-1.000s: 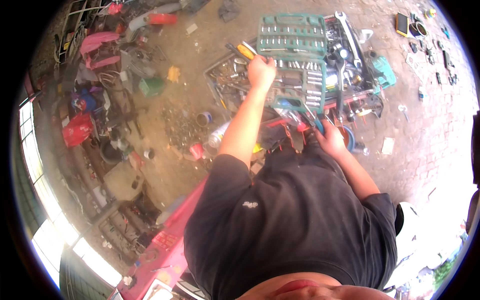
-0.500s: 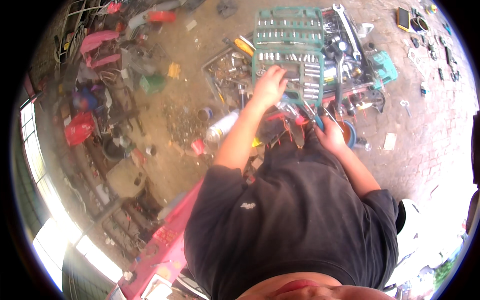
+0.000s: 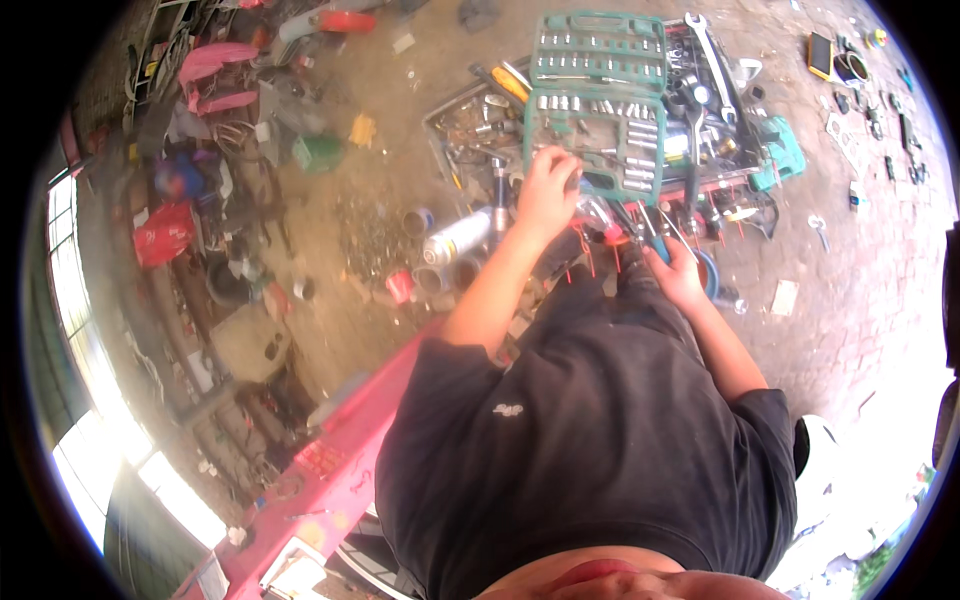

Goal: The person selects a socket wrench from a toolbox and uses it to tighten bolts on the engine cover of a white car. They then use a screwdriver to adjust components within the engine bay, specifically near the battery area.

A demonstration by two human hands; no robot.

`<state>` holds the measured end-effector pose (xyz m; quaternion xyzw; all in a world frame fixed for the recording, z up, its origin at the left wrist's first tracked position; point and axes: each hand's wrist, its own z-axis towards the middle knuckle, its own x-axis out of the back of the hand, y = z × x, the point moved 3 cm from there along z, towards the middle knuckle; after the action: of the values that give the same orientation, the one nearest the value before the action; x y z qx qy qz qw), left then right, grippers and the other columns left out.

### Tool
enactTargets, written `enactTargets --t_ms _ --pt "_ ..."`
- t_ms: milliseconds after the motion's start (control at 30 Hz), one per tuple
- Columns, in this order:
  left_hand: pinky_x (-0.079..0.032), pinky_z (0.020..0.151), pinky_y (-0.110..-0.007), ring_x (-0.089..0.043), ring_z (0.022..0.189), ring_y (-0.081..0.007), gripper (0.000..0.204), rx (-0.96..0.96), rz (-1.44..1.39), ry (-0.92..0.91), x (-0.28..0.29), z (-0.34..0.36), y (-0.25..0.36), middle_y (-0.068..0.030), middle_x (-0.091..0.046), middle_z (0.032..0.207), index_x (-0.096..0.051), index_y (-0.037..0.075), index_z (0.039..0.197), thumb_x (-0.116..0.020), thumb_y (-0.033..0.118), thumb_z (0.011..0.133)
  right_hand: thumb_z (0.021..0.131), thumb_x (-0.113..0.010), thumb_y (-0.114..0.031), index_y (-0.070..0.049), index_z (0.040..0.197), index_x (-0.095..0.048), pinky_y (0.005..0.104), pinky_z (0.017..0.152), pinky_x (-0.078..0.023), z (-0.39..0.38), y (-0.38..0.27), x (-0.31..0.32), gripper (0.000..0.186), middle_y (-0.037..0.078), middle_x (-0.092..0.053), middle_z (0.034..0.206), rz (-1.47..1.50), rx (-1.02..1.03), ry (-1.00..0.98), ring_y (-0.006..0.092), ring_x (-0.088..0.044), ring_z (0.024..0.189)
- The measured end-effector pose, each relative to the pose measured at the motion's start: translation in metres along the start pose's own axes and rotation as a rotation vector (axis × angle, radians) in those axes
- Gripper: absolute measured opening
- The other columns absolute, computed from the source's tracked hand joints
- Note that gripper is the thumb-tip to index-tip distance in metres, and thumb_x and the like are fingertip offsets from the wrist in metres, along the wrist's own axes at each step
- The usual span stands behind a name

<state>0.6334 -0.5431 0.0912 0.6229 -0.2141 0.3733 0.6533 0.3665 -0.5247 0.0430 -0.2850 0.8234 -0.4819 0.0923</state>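
Note:
A green socket-set case [image 3: 597, 84] lies unfolded on top of a tool tray, its two halves holding rows of shiny sockets [image 3: 560, 103]. My left hand [image 3: 548, 198] is over the near left corner of the case. Its fingers are bent together at a small dark thing [image 3: 574, 181] whose kind I cannot make out. Close to my knees, my right hand [image 3: 678, 278] is closed around a blue-handled tool [image 3: 656, 246] with a metal shaft pointing away from me. A thin metal rod shows beside it; whether I hold that too is unclear.
Under and around the case, the tray [image 3: 745, 160] is full of tools, with a large wrench [image 3: 712, 70] on the right. A white spray can [image 3: 458, 237] lies left of my left forearm. A pink beam [image 3: 345, 455] runs at lower left. Scattered parts cover the left floor.
My left hand has drawn back toward me from the inside of the case, and a dark thing now shows at its fingertips. My right hand keeps its grip. The whole view has shifted slightly.

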Motion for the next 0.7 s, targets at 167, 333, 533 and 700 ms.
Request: enactTargets --t_ms 167,333,533,700 --pt "-0.053 0.085 -0.035 -0.063 0.098 -0.0269 0.029 -0.07 -0.119 0.095 0.011 -0.069 0.017 -0.0135 -0.052 0.118 -0.066 0.002 0.108 -0.07 -0.003 0.08 0.099 -0.059 -0.023 -0.002 0.086 -0.06 0.0294 0.06 -0.048 -0.01 0.001 -0.01 0.025 0.005 -0.062 0.072 0.484 -0.206 -0.146 0.0138 -0.058 0.064" --pt "-0.053 0.087 -0.036 -0.062 0.102 -0.0299 0.031 -0.207 -0.309 -0.089 0.014 -0.115 0.055 -0.0143 -0.056 0.115 -0.068 0.003 0.106 -0.074 -0.002 0.077 0.102 -0.053 -0.023 0.003 0.115 -0.062 0.0322 0.077 -0.056 -0.026 -0.026 -0.038 0.031 0.015 -0.071 0.103 0.996 -0.288 -0.19 0.023 -0.069 0.088" --pt "-0.051 0.089 -0.041 -0.06 0.105 -0.0362 0.03 -0.235 -0.183 -0.058 0.024 -0.128 0.035 -0.0174 -0.057 0.119 -0.069 0.004 0.105 -0.07 -0.003 0.076 0.101 -0.056 -0.022 -0.003 0.116 -0.063 0.0292 0.074 -0.053 -0.049 -0.013 -0.073 0.025 0.009 -0.071 0.1 0.789 -0.21 -0.049 0.0151 -0.067 0.085" --pt "-0.048 0.094 -0.041 -0.058 0.11 -0.0364 0.023 -0.081 -0.172 -0.033 0.038 -0.14 -0.02 -0.0189 -0.054 0.126 -0.066 0.002 0.099 -0.063 -0.005 0.078 0.1 -0.057 -0.02 -0.006 0.107 -0.064 0.0263 0.068 -0.048 -0.088 0.008 -0.106 0.017 0.004 -0.068 0.088 0.695 -0.259 0.039 0.0117 -0.063 0.076"
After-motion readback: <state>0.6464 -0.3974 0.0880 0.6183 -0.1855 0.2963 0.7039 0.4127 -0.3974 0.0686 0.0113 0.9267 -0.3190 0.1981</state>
